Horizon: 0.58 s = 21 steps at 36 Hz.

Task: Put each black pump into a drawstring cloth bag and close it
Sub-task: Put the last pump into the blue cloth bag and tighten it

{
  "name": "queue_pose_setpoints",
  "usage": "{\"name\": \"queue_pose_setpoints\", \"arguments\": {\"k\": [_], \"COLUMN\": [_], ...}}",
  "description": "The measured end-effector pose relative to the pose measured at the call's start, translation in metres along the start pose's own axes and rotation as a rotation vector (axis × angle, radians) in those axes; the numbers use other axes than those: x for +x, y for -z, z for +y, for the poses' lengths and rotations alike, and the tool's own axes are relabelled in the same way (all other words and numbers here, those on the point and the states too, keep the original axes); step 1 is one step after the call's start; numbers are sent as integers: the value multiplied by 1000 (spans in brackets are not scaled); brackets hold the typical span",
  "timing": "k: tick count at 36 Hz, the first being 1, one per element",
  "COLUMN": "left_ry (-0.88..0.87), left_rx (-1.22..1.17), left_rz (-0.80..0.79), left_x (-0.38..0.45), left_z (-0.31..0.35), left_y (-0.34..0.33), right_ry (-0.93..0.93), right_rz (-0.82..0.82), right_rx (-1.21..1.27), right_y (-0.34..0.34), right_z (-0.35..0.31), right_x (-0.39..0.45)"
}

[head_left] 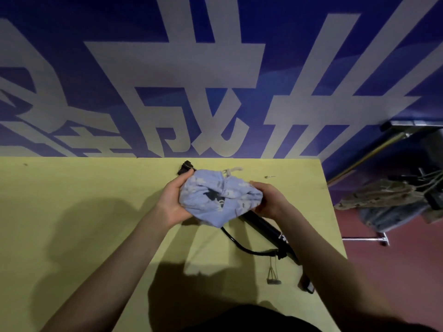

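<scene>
I see dim, soft footage; arm shadows fall toward me across the yellow-green tabletop [72,212], edges bowing.

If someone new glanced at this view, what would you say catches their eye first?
The pale blue bag, bunched at centre between the left hand and right hand. Next, the black pump lying on the yellow table below the right hand, and the blue wall with big pale characters behind.
</scene>
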<state>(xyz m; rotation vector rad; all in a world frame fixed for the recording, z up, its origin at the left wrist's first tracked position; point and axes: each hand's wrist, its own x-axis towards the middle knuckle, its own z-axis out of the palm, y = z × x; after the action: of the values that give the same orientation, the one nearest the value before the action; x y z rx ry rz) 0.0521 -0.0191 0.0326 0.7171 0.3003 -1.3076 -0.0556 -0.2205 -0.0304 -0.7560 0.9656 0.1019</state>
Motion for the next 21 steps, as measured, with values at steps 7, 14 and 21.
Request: {"name": "queue_pose_setpoints", "arguments": {"k": [7, 14, 21], "left_ry": [31, 41, 61], "left_rx": [63, 89, 123], "left_rz": [152, 187, 223], "left_x": [21, 43, 61], "left_z": [-8, -15, -18], "left_y": [14, 18, 13], "right_ry": [473, 514, 557], "right_rz": [562, 419, 354], "right_rx": [-1341, -1645, -1655], "right_y": [66, 83, 86], "right_z": [-23, -40, -45], "right_x": [76, 115, 129]}}
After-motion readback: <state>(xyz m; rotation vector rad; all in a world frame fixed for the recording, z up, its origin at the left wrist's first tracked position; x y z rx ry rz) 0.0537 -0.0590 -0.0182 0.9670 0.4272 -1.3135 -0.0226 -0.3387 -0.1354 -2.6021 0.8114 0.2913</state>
